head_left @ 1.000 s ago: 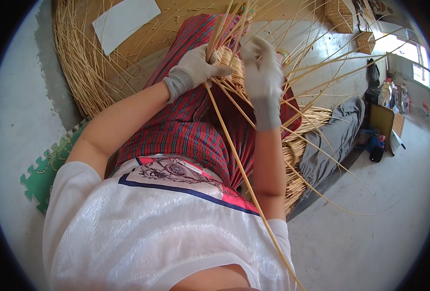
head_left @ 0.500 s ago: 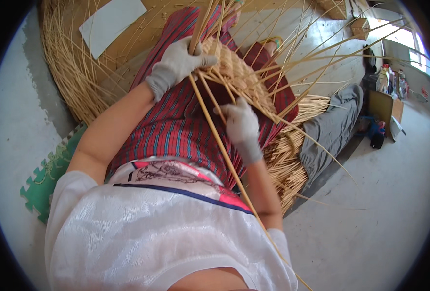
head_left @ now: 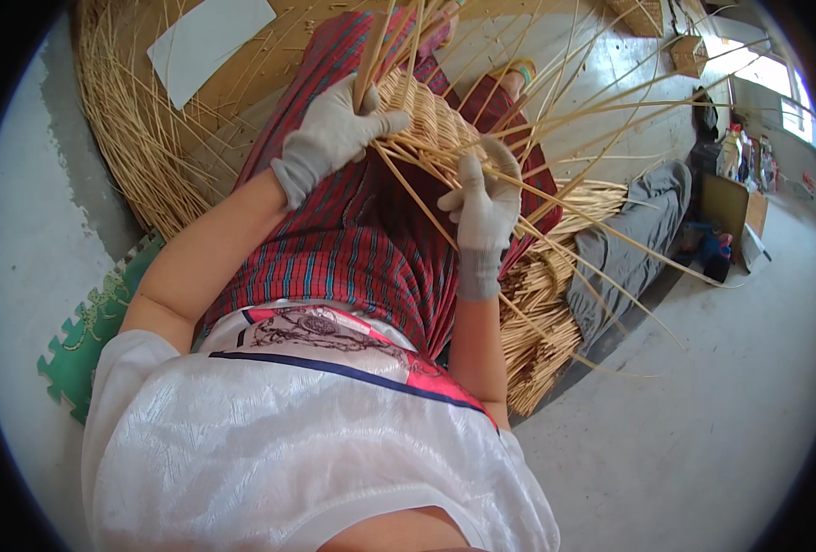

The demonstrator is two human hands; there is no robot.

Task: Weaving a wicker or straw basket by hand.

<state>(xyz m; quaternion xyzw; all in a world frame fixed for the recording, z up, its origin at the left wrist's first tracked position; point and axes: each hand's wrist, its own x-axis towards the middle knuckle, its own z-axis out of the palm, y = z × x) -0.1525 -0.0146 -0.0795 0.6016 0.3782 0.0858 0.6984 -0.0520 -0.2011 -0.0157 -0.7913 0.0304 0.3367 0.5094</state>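
An unfinished wicker basket of pale cane lies over my lap, with long loose canes fanning out from it. My left hand, in a light grey knitted glove, is closed on the basket's left end, its thumb across the weave beside a flat upright strip. At the basket's near right edge is my right hand, gloved alike. Its fingers curl round the canes there, with the thumb raised against the edge. Part of its grip is hidden behind the canes.
A large bundle of thin canes lies on the left, near a white sheet. Cut cane sticks lie at my right beside grey cloth. A green foam mat is at left; small woven baskets stand far right.
My right hand has moved up and right to the basket's edge. The long cane that crossed my shirt is gone from there; one now stretches out to the right. The basket has turned slightly.
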